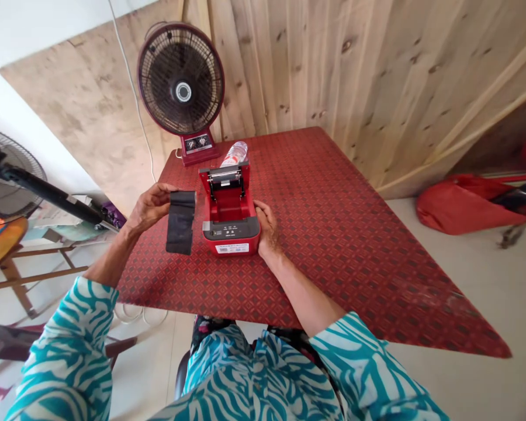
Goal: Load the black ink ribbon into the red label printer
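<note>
A small red and black receipt printer [231,229] stands on the table with its lid [224,177] raised and its red paper bay [228,204] showing. My right hand [268,228] is wrapped around the printer's right side, the fingers partly hidden behind it. Left of the printer, my left hand [152,204] pinches a black paper roll [182,222] by its upper left end. A loose black strip hangs down from the roll, apart from the printer. Buttons and a white label are on the printer's front.
Behind the printer lies a clear plastic bottle [235,153]. A dark red table fan [182,88] stands at the back left of the red patterned table [333,245]. Wooden boards [315,70] rise behind it. Another fan [9,169] and a stool [4,245] are at the left.
</note>
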`<state>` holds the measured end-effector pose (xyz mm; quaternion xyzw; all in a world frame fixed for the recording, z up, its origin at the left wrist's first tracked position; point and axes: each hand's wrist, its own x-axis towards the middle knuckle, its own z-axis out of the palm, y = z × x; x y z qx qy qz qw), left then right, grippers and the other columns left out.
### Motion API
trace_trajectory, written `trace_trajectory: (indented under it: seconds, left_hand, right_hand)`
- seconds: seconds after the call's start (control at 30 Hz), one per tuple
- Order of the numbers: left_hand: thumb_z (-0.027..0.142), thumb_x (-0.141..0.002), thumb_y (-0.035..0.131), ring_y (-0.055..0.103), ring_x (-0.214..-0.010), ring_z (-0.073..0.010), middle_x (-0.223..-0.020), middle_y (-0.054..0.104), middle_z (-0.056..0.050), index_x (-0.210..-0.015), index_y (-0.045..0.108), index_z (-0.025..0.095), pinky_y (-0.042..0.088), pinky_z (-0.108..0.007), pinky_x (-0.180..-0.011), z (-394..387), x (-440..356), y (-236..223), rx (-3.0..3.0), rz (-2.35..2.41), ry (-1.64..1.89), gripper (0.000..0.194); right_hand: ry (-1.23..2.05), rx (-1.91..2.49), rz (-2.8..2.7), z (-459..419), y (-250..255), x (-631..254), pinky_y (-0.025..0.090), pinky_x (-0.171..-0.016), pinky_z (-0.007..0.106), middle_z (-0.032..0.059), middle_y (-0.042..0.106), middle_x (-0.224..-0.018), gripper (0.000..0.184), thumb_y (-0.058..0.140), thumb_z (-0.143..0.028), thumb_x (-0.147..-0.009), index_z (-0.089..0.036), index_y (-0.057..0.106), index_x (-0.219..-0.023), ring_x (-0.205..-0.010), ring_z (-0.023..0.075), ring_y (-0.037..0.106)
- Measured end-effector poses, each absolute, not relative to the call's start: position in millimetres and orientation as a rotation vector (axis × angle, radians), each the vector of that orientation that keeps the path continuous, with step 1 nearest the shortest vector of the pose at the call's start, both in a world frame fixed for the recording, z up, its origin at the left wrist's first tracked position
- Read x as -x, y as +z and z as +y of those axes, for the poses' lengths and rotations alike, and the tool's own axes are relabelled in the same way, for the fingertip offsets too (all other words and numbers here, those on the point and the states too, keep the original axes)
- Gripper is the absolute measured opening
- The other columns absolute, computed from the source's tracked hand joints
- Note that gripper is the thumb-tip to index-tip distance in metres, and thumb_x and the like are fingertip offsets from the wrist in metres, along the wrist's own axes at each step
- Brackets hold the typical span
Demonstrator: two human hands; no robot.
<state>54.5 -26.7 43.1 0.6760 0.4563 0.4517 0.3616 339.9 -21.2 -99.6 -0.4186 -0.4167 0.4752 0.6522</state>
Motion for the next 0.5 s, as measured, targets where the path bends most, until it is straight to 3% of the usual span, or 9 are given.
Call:
trace_trajectory:
  seconds: [0.2, 0.5]
  left_hand:
    - [0.058, -0.066, 0.089, 0.074, -0.105, -0.0281, -0.11, 0.076, -0.014, -0.105, 0.062, 0.019, 0.061, -0.037, -0.087, -60, -96, 45, -1.697, 1.05, 1.083, 0.061]
    - [0.061, -0.064, 0.089, 0.074, -0.108, -0.0303, -0.113, 0.077, -0.013, -0.109, 0.064, 0.021, 0.062, -0.037, -0.084, -75, -134, 50, -1.674, 0.983, 1.13, 0.065]
  right_hand:
    - [1.084, 0.927, -0.944, -22, -98, -339, 0.051, -0.096, 0.042, 0.0034, 0.075, -0.11, 0.04, 0.055, -0.053, -0.086, -0.027, 0.07, -0.112, -0.111, 0.0236, 0.064]
    - [1.07, 0.93, -0.948, -20, -98, -337, 0.05, -0.1, 0.043, 0.0033, 0.073, -0.111, 0.038, 0.055, -0.054, -0.086, -0.028, 0.071, -0.11, -0.114, 0.0237, 0.062]
